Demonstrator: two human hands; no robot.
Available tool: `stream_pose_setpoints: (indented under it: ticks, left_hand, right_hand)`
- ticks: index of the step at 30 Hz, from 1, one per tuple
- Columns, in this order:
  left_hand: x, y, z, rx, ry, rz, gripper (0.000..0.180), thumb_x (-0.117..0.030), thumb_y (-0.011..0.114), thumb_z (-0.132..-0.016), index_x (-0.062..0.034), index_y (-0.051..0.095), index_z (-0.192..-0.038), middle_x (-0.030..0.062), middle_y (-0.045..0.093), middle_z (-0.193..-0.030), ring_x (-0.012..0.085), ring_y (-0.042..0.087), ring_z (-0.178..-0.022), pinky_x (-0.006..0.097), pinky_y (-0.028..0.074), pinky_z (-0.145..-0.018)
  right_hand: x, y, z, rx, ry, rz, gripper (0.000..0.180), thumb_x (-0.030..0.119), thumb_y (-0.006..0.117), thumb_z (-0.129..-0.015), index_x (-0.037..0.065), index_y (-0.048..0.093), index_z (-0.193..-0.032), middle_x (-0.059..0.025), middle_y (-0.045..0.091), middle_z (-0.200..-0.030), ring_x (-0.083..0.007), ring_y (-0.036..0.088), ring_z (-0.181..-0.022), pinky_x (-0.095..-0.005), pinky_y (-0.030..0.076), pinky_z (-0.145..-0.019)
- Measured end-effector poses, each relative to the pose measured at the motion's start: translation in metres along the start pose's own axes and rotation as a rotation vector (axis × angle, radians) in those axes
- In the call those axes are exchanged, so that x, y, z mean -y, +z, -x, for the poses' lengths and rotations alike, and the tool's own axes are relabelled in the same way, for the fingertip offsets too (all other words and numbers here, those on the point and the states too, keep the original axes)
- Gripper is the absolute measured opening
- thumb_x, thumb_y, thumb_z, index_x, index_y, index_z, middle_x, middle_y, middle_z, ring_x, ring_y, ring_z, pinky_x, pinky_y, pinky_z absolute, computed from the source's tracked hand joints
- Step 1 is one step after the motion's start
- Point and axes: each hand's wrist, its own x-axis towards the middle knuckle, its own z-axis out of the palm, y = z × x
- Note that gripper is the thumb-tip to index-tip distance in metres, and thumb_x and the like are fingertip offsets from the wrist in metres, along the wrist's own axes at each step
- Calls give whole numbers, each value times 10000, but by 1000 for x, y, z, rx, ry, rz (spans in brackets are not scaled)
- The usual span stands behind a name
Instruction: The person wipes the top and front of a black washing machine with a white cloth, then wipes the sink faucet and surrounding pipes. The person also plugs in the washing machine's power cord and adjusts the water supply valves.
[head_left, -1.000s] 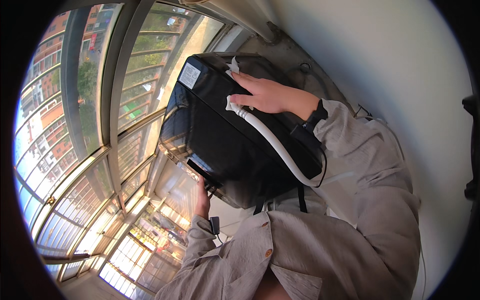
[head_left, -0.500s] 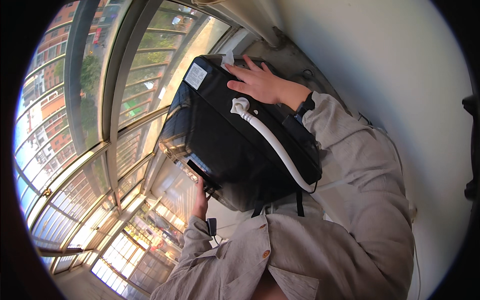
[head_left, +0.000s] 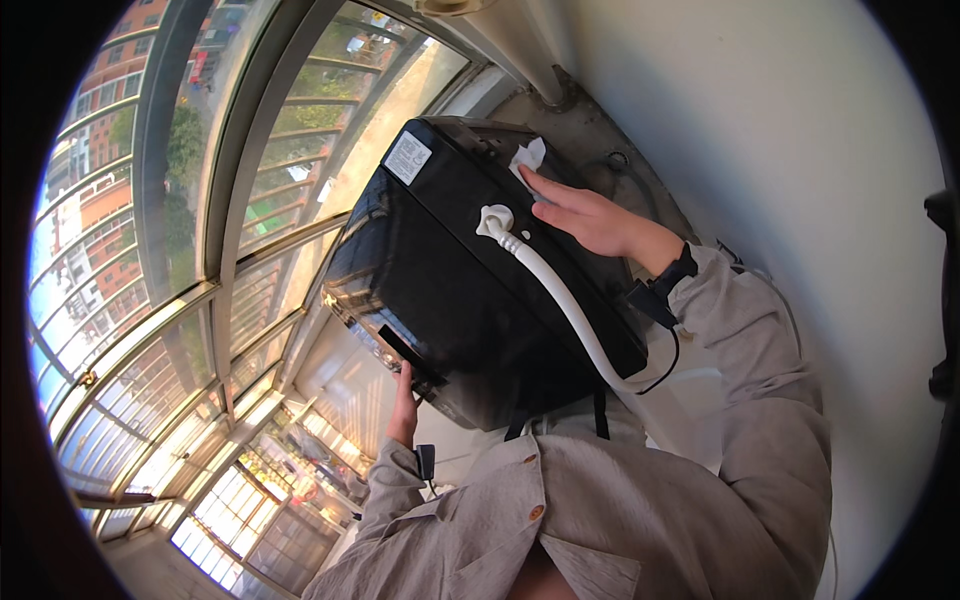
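Note:
A boxy black washing machine (head_left: 440,290) stands tilted in view in front of me, with a glossy front and a white label on its top. A white inlet hose (head_left: 570,320) with a star-shaped connector is attached to its top. My right hand (head_left: 605,222) is over the far right part of the top, fingers extended together, holding a crumpled white tissue (head_left: 529,157) at the fingertips. My left hand (head_left: 403,408) is at the machine's near left edge, one finger upright against it; its other fingers are mostly hidden. Dark wristbands with small black boxes and cables are on both wrists.
Barred windows (head_left: 300,150) run along the left side. A white wall (head_left: 760,150) rises close on the right. Behind the machine, a pale vertical pipe (head_left: 545,85) and a grey hose (head_left: 640,180) occupy the dirty corner.
My right hand has slid right and toward me across the top, carrying the tissue along. My left hand stays at the machine's edge. The view has shifted slightly.

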Motion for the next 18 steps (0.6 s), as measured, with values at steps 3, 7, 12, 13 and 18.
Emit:
stream_pose_setpoints:
  ticks: [3, 7, 12, 13, 18]
  left_hand:
    - [3, 0, -2, -38, 13, -11, 1053, -904, 446, -1021, -170, 282, -1757, 101, 349, -1798, 312, 253, -1685, 632, 223, -1312]
    - [10, -3, -4, -53, 35, -15, 981, -898, 433, -1034, -194, 405, -1716, 97, 430, -1743, 294, 306, -1656, 609, 238, -1307]
    - [16, -6, -9, -77, 32, -5, 953, -886, 434, -1045, -187, 430, -1694, 83, 471, -1705, 286, 354, -1623, 600, 285, -1288]
    - [19, -4, -9, -124, 65, -17, 931, -878, 436, -1051, -182, 450, -1669, 80, 498, -1673, 281, 390, -1594, 589, 306, -1280]
    - [26, -8, -17, -112, 65, -25, 888, -879, 435, -1052, -223, 457, -1650, 68, 490, -1674, 277, 377, -1600, 582, 322, -1268]
  right_hand:
    - [10, 15, -35, -47, -247, 210, 926, 609, 506, -1160, 8, 182, -1786, -235, 260, -1843, -359, 214, -1725, -389, 229, -1369]
    - [31, 4, -115, -75, -145, 261, 1032, 731, 437, -1128, -14, 152, -1784, -262, 216, -1847, -366, 194, -1727, -394, 204, -1380]
    - [40, 4, -160, -15, -65, 255, 1140, 842, 361, -1085, -32, 130, -1780, -252, 188, -1855, -357, 174, -1731, -402, 182, -1388]
    - [39, 6, -155, -11, -61, 284, 1129, 846, 336, -1088, -15, 123, -1786, -226, 177, -1865, -340, 163, -1735, -396, 166, -1391]
    - [32, -1, -80, 84, -59, 398, 1178, 914, 240, -1052, 3, 126, -1790, -221, 171, -1867, -347, 206, -1724, -397, 185, -1389]
